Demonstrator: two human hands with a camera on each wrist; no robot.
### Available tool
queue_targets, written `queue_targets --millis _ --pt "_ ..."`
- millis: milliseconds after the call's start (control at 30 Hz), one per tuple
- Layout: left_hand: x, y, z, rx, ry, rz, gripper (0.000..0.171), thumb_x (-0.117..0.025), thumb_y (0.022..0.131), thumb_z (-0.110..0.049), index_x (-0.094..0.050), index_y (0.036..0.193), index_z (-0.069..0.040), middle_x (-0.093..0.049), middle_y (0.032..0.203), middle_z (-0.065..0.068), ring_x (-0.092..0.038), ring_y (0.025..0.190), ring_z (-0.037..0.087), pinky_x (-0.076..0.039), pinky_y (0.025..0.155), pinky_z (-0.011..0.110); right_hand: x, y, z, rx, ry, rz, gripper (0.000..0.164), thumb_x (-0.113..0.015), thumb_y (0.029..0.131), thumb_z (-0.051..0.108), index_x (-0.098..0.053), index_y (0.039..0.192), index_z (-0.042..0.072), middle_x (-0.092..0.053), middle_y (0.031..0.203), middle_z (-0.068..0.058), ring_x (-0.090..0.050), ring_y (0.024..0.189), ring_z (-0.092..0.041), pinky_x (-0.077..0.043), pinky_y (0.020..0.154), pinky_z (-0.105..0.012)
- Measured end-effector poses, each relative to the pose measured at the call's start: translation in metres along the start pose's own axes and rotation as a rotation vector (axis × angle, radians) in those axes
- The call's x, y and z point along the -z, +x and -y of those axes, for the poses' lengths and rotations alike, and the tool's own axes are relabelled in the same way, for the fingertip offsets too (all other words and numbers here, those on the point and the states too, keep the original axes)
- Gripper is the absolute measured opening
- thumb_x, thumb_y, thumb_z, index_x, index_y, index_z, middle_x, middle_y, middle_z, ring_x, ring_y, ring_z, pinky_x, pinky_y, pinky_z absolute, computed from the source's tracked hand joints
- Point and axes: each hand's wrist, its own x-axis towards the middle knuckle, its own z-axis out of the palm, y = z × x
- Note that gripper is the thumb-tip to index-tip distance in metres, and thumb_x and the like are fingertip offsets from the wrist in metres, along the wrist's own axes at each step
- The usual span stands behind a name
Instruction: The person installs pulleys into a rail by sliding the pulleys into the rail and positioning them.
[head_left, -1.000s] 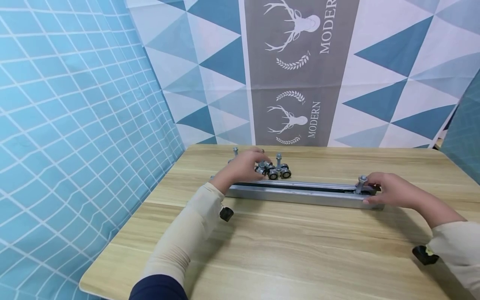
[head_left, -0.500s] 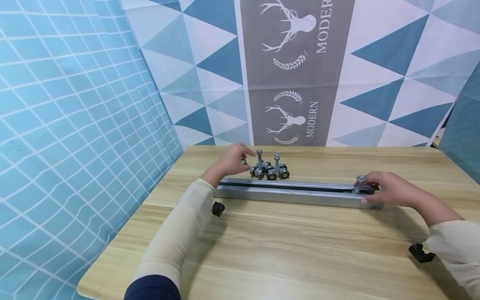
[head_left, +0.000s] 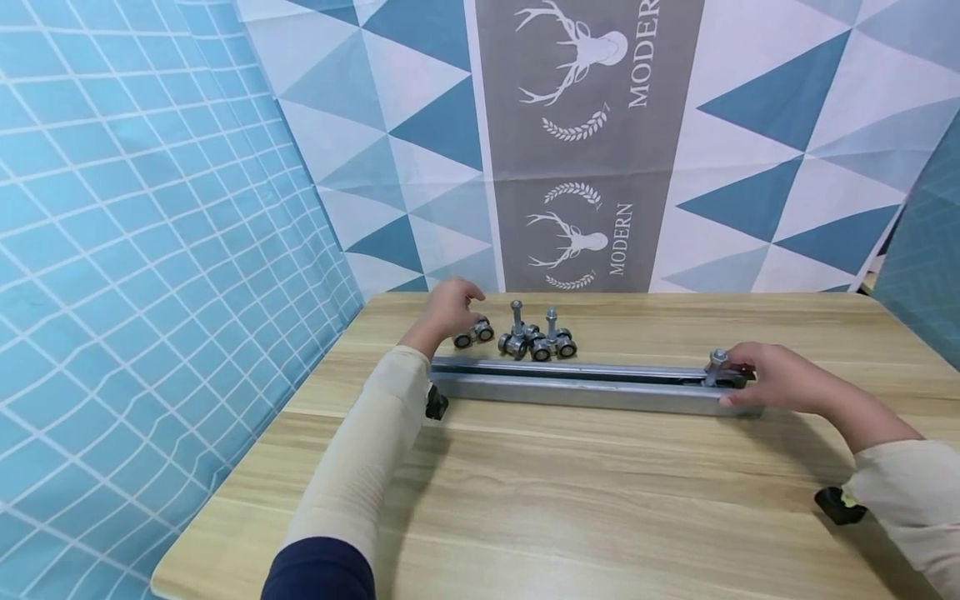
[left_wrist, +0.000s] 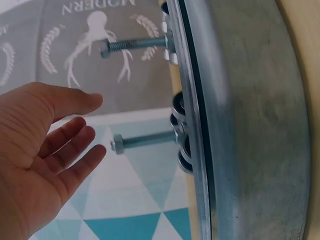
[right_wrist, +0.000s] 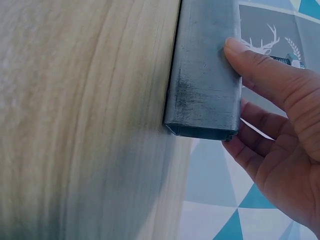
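Note:
A grey metal rail (head_left: 577, 392) with a slot along its top lies across the table. My right hand (head_left: 787, 379) grips its right end, thumb on the near side and fingers behind, as the right wrist view shows. In the slot there, a roller carriage's bolt (head_left: 716, 365) stands up, slightly tilted. My left hand (head_left: 448, 310) is over another roller carriage (head_left: 474, 335) behind the rail's left end. In the left wrist view its loose fingers and thumb are just short of an upright bolt (left_wrist: 147, 140), apart from it. In the head view that hand hides this bolt.
Two more roller carriages with upright bolts, one on the left (head_left: 515, 337) and one on the right (head_left: 553, 340), stand close together behind the rail. Beyond the table's (head_left: 600, 500) back edge hangs a patterned cloth (head_left: 577, 167). Blue checked cloth (head_left: 150, 250) borders the left side.
My left hand has moved left, from beside the paired roller carriages to over the leftmost one, leaving the pair in full view. My right hand stays on the rail's end.

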Motion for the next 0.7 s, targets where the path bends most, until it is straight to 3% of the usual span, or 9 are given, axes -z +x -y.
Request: queue_targets --millis 267,367,600,700 --pt "-0.004 0.010 0.015 0.113 0.025 -0.008 0.034 -0.064 0.084 0.003 -0.068 0.117 -0.001 -0.063 0.122 0.015 -0.054 0.117 0.032 -0.047 0.094 0.042 -0.001 0.000 -0.002 0.005 -0.009 -0.003 0.041 -0.084 0.074 0.023 -0.062 0.101 0.000 -0.058 0.088 -0.003 -0.048 0.075 -0.018 -0.039 0.060 -0.034" --pt "-0.006 0.012 0.019 0.142 0.001 0.000 0.036 -0.061 0.085 0.005 -0.067 0.121 -0.001 -0.062 0.124 0.015 -0.055 0.117 0.031 -0.049 0.088 0.041 -0.002 0.000 -0.002 0.000 -0.010 -0.003 0.044 -0.084 0.074 0.024 -0.062 0.103 -0.002 -0.059 0.090 -0.004 -0.050 0.077 -0.019 -0.040 0.061 -0.035" --pt "-0.010 0.019 0.025 0.203 -0.026 0.001 0.030 -0.068 0.089 -0.008 -0.067 0.119 -0.001 -0.064 0.122 0.015 -0.057 0.116 0.031 -0.047 0.097 0.042 -0.002 0.000 -0.002 0.009 -0.023 -0.017 0.038 -0.083 0.074 0.021 -0.063 0.100 0.002 -0.060 0.090 -0.002 -0.050 0.076 -0.018 -0.041 0.061 -0.034" --pt "-0.011 0.022 0.028 0.218 -0.025 0.014 0.028 -0.070 0.089 -0.013 -0.070 0.115 -0.002 -0.067 0.117 0.013 -0.060 0.109 0.029 -0.049 0.094 0.041 -0.002 0.000 -0.002 0.006 -0.022 -0.016 0.037 -0.084 0.074 0.021 -0.063 0.098 0.003 -0.057 0.087 -0.001 -0.046 0.073 -0.017 -0.038 0.060 -0.033"
